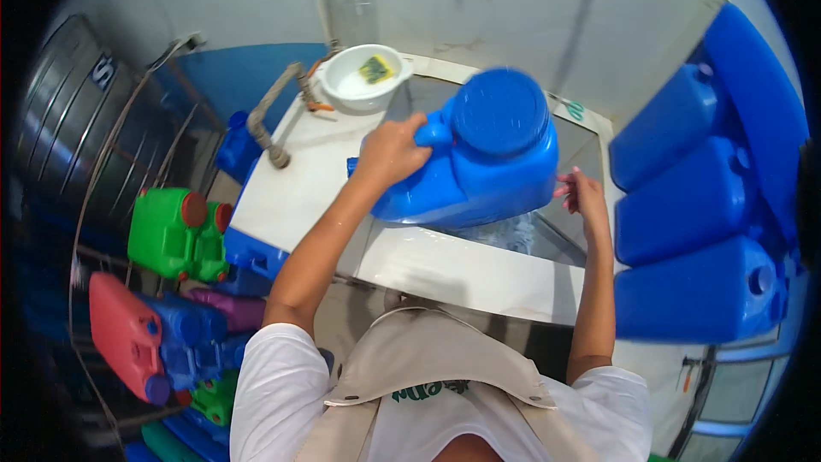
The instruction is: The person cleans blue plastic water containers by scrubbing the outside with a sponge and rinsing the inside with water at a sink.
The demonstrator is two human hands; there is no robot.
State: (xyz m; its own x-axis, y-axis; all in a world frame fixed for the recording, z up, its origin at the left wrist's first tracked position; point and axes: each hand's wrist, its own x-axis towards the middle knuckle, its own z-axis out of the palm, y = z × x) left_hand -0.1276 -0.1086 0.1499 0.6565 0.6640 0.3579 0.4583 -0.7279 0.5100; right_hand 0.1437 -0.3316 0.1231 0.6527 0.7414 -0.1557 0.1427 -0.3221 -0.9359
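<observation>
A large blue plastic jug (505, 180) with a wide ribbed round lid (500, 111) is held tilted over the sink (560, 244). My left hand (393, 152) is closed around the handle beside the lid. At the jug's right side is my right hand (587, 194), its fingers stretched toward the wall of the jug. Whether they touch it I cannot tell. Below the jug, rippled clear water (509, 235) shows in the sink, partly hidden by the jug.
A white basin (340, 92) with a yellow-green sponge (375, 70) sits on the white counter (295, 188), near a bent pipe (278, 107). Blue jugs (684, 197) line the right side. Green jugs (162, 231) and a red jug (124, 329) stand at left. Green-handled scissors (571, 108) lie behind the sink.
</observation>
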